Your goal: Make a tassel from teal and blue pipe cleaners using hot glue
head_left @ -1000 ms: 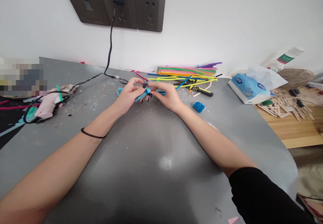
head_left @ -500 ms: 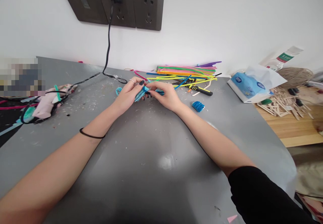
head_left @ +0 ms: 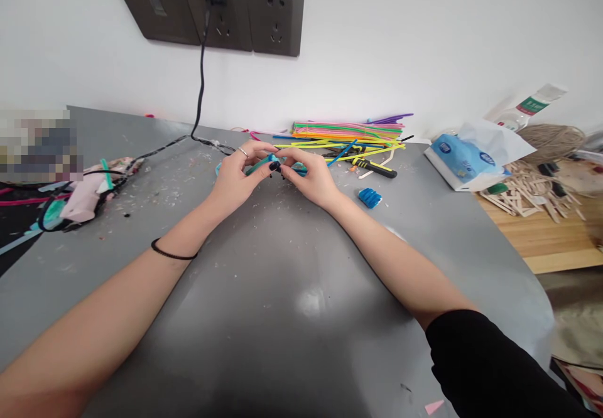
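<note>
Light-blue fuzzy piece (head_left: 259,166): pinched in the fingertips of my 2 hands, left hand (head_left: 234,178) and right hand (head_left: 315,176), over the grey table (head_left: 292,261). Caution: uneven finger pressure could let it slip or deform, falling short of the blue block (head_left: 370,198).

left hand (head_left: 237,176), right hand (head_left: 311,176) both curled, close together

The person's left hand (head_left: 235,176) and right hand (head_left: 311,176) meet over the bench (head_left: 282,305) around a pipe-cleaner piece (head_left: 258,166). Behind, by the wall (head_left: 400,41), lies a pipe-cleaner bundle (head_left: 346,132); rightward, a tissue pack (head_left: 464,159); farther right, craft sticks (head_left: 530,195) on a second bench (head_left: 527,237), a twine ball (head_left: 549,142) behind them.
</note>
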The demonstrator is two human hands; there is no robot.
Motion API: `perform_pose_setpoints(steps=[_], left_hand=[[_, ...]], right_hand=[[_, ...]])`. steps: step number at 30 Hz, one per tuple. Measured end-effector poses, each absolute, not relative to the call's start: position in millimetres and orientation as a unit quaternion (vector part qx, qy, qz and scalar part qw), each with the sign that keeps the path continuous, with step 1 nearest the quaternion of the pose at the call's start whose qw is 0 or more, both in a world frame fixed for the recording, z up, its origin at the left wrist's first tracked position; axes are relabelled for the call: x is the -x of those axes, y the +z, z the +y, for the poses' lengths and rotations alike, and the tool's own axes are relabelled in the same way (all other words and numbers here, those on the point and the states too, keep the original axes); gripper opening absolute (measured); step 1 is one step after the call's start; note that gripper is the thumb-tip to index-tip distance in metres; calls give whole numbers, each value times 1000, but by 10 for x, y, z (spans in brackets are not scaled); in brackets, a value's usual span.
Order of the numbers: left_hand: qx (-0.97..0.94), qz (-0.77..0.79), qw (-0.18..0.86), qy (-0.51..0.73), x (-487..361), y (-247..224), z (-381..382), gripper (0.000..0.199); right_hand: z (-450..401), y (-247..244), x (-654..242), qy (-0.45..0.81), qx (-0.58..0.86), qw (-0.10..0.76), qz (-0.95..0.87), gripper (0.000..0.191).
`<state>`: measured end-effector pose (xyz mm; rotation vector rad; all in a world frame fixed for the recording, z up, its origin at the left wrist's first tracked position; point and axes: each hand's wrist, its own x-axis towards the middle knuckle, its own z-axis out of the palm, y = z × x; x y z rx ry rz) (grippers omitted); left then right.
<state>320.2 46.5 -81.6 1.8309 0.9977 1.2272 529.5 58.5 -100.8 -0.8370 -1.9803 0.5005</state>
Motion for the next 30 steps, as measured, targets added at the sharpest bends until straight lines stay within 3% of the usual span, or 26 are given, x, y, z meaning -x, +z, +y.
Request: perform_pose_setpoints(steps=[13, 23, 30], left_hand=[[-708, 429, 282, 485, -3171, -834, 465, 19], [-711, 434, 259, 489, -3161, -835, 444, 32], [-727, 404, 224, 508, -3157, -836, 450, 24]], right_hand=[[613, -1036, -5291, 191, 324, 451, -809, 30], [615, -1035, -5301, 193, 343, 448, -803, 27], [604, -1011, -5299, 195, 344, 464, -793, 25]])
